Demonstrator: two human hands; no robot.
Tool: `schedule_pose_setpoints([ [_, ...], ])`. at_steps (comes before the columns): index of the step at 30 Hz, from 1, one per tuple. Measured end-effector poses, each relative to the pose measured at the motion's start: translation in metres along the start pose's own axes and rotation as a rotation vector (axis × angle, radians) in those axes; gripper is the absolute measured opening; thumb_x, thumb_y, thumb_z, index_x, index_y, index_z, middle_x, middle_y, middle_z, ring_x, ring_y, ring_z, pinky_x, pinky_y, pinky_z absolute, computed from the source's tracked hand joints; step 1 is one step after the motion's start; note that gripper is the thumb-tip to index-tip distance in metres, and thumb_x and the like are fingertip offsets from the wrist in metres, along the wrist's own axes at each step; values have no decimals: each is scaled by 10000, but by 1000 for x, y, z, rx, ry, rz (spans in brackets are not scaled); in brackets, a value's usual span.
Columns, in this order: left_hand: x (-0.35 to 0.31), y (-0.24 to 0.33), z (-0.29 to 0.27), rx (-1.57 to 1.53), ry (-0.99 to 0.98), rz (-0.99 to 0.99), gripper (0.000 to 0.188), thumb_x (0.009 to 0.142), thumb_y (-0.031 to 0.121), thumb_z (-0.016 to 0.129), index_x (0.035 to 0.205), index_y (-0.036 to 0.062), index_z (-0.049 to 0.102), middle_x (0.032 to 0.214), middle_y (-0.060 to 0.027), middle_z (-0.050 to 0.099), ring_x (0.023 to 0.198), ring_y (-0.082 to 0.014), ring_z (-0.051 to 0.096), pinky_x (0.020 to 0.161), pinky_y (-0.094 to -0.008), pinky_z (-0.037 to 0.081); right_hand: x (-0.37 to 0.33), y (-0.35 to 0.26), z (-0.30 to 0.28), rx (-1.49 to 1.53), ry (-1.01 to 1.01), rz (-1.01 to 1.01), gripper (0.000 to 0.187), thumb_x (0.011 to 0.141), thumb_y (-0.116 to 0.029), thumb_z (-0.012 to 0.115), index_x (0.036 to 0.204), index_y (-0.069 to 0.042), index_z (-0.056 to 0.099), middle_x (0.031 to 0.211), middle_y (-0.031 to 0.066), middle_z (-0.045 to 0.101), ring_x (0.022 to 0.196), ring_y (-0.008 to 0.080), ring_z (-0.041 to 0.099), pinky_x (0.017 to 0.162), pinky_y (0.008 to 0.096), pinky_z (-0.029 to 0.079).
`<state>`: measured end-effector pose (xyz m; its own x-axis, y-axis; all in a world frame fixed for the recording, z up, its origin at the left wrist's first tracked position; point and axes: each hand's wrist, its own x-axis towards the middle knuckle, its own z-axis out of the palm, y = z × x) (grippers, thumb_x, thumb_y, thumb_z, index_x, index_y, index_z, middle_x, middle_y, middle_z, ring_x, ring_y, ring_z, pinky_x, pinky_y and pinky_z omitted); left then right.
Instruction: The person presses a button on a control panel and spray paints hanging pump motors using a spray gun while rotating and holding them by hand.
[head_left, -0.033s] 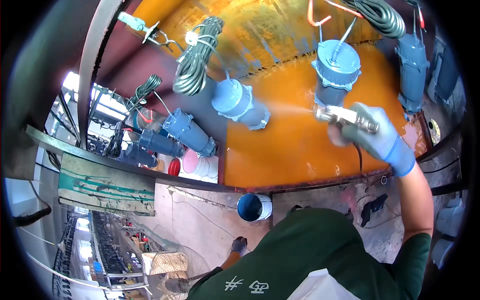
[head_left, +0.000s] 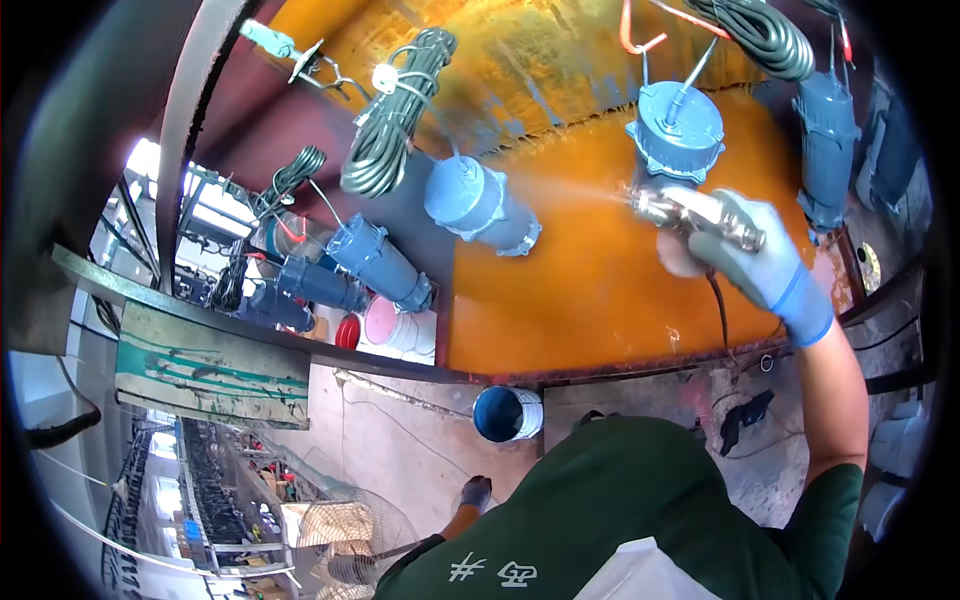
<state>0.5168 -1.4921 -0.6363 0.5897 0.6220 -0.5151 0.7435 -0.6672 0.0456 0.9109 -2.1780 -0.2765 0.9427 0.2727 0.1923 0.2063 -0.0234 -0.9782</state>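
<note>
A metal spray gun (head_left: pixel 690 215) is gripped in my right hand (head_left: pixel 750 250), which wears a pale glove with a blue cuff. Its nozzle points left, and a fine mist drifts toward a hanging blue-grey cylindrical housing, perhaps a pump or motor (head_left: pixel 482 205). The gun and the housing are apart. Another such cylinder (head_left: pixel 680 125) hangs just above the gun, which hides its lower end. A dark hose (head_left: pixel 720 310) runs down from the gun. Low at my side hangs my left hand (head_left: pixel 477 492), in a dark glove; its fingers are too small to make out.
Behind the cylinders stands an orange-coated booth panel (head_left: pixel 570 300). Coiled cables (head_left: pixel 400 115) hang with them from hooks. More blue cylinders (head_left: pixel 378 262) hang at left and right. An open paint bucket (head_left: pixel 508 414) stands on the floor, and a wire fan (head_left: pixel 355 535) is at lower left.
My right hand and the spray gun have shifted slightly right and up. The coiled cable over the sprayed cylinder has swung a little.
</note>
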Motion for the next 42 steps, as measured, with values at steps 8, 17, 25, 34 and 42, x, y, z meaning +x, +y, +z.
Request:
schedule_pose_setpoints([
  [8,-7,15,22,-307,39,1,374,979,384,570,1037,77,776,1061,-191,782,975,-422,719,872,-477,551,45,-27,3,-161,-196,-239,277,1020,-156,675,1251,-11,720,941,44,701,779,130,616,730,274,512],
  [17,-17,72,21,-343,37,159,403,1036,396,580,1187,70,763,1219,-230,749,1159,-431,689,990,-483,536,90,-42,10,-148,-229,-240,432,981,-167,688,1383,-10,679,1059,33,656,968,121,613,888,293,510],
  [25,-10,20,48,-299,57,119,336,1039,343,578,1083,82,786,1104,-212,776,1008,-415,729,876,-479,558,113,-99,15,-356,-341,-173,593,900,-154,687,1472,-7,629,1190,55,767,1019,113,657,980,273,512],
  [34,26,-7,70,-336,-130,70,334,1047,352,560,1025,114,794,994,-128,795,915,-321,736,833,-451,556,106,-128,8,-515,-193,-243,363,951,-242,718,1234,-15,739,978,58,761,846,96,661,779,284,543],
  [42,2,5,71,-431,-126,3,340,1031,348,624,1182,88,783,1147,-150,790,1055,-315,732,928,-412,555,169,-105,33,-556,-105,-187,494,960,-231,741,1401,-17,676,1154,95,764,1026,143,671,903,279,545],
])
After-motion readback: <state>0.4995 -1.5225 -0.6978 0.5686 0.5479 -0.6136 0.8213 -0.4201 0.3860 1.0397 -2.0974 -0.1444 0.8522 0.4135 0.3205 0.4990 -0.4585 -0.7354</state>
